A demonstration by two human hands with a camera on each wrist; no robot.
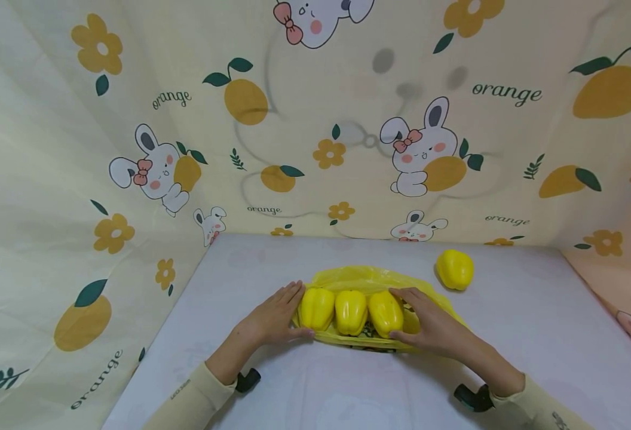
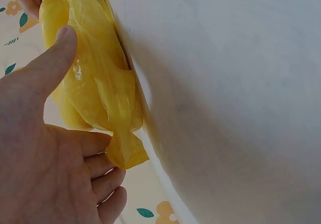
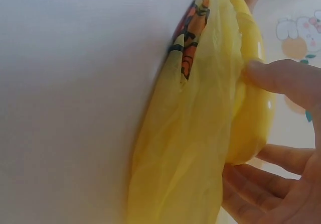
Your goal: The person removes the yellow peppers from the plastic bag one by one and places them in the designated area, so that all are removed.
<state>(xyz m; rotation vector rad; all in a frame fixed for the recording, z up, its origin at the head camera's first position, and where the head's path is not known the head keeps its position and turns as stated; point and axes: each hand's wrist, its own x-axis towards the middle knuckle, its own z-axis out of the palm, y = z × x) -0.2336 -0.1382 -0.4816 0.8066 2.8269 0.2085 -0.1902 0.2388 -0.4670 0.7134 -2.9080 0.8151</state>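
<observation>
Four glossy yellow bell peppers: three side by side, one lone pepper apart. One thin, translucent yellow plastic bag. Two bare hands, one left hand and one right hand. Two beige fabric sleeves. Two small black wrist devices. One smooth white tabletop.

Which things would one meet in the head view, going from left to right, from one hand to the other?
Left hand, left yellow pepper, middle yellow pepper, right yellow pepper, right hand.
</observation>
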